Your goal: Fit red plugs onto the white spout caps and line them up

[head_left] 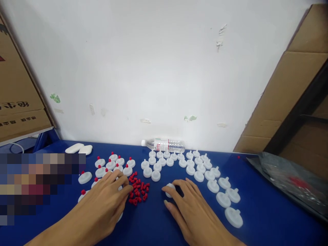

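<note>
My left hand (110, 196) is over the left side of the table, its fingers bent and drawn together at the edge of a pile of small red caps (137, 188). What its fingertips hold, if anything, is hidden. Under and behind it stand several white round lids with red caps on their spouts (110, 165). My right hand (192, 208) curls round one white spouted lid (170, 190), which the index finger partly covers. Several white lids with bare spouts (201, 168) spread in an arc behind and to the right of this hand.
A clear plastic bottle (164, 144) lies along the white wall (159, 68). Two white rounded objects (85, 149) rest at the back left of the blue table (153, 225). Cardboard (276, 92) and a grey plastic bag (289, 184) are on the right; a carton (23, 85) is at left.
</note>
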Demonstrator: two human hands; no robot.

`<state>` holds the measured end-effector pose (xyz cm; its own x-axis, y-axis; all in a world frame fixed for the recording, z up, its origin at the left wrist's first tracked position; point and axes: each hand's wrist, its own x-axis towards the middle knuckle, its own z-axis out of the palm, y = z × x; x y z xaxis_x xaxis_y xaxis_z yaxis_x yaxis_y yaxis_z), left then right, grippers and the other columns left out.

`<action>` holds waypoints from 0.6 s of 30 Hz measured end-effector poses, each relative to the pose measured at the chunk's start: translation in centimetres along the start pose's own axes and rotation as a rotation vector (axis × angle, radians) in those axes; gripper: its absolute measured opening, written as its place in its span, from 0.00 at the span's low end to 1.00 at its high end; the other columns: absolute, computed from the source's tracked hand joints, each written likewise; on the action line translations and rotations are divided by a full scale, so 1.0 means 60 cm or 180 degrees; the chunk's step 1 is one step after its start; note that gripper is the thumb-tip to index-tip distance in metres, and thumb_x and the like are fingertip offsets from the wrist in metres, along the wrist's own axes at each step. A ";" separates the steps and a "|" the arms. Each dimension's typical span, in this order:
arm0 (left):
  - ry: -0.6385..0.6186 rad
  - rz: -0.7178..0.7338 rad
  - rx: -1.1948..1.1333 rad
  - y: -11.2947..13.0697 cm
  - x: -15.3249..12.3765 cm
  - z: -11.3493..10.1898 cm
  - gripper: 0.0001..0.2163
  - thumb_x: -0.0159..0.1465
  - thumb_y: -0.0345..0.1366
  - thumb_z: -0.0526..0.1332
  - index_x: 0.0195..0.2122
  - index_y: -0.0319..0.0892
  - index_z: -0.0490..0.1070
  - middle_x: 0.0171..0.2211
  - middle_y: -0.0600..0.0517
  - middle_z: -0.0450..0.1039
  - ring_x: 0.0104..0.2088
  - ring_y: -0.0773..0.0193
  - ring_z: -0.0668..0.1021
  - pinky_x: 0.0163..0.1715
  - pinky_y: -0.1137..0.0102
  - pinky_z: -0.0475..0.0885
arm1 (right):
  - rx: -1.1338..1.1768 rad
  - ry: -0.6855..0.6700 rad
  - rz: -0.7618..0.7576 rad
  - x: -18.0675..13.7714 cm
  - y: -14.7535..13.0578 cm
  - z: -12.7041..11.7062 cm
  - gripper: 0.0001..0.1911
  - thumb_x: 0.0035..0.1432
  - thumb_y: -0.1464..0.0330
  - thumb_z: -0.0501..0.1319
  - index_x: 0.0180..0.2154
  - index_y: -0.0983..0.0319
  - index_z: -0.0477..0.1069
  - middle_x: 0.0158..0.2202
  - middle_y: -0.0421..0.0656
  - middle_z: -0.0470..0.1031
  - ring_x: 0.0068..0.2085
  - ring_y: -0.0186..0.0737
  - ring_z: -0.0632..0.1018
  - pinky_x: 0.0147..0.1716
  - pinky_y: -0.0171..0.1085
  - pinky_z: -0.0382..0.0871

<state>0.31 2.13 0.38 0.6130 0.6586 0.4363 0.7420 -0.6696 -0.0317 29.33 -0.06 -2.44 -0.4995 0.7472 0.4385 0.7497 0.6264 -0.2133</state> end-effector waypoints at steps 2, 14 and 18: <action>-0.0124 -0.0032 0.0056 -0.003 -0.001 0.005 0.16 0.69 0.23 0.50 0.34 0.44 0.77 0.35 0.47 0.75 0.39 0.52 0.73 0.41 0.59 0.67 | 0.0048 -0.0021 -0.0043 0.001 -0.001 -0.001 0.14 0.72 0.70 0.60 0.56 0.55 0.69 0.50 0.47 0.77 0.55 0.53 0.79 0.61 0.65 0.70; -0.0628 -0.0129 -0.0147 -0.024 -0.004 0.022 0.16 0.74 0.28 0.49 0.34 0.43 0.75 0.34 0.48 0.76 0.38 0.54 0.73 0.39 0.62 0.67 | -0.0067 0.0042 -0.0266 0.000 0.004 0.014 0.16 0.68 0.79 0.52 0.48 0.55 0.70 0.42 0.46 0.72 0.46 0.45 0.80 0.59 0.63 0.70; -0.0504 -0.0177 -0.0293 -0.025 -0.005 0.017 0.16 0.75 0.29 0.50 0.35 0.44 0.76 0.33 0.49 0.75 0.36 0.56 0.73 0.38 0.64 0.68 | -0.0084 0.0137 -0.0415 -0.002 0.003 0.012 0.25 0.60 0.84 0.50 0.51 0.55 0.70 0.45 0.49 0.73 0.49 0.46 0.80 0.59 0.62 0.70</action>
<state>-0.69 3.31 -0.63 0.6123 0.7363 0.2880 0.7523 -0.6546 0.0742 29.19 0.12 -3.17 -0.5748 0.6492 0.4982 0.6911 0.7111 -0.1292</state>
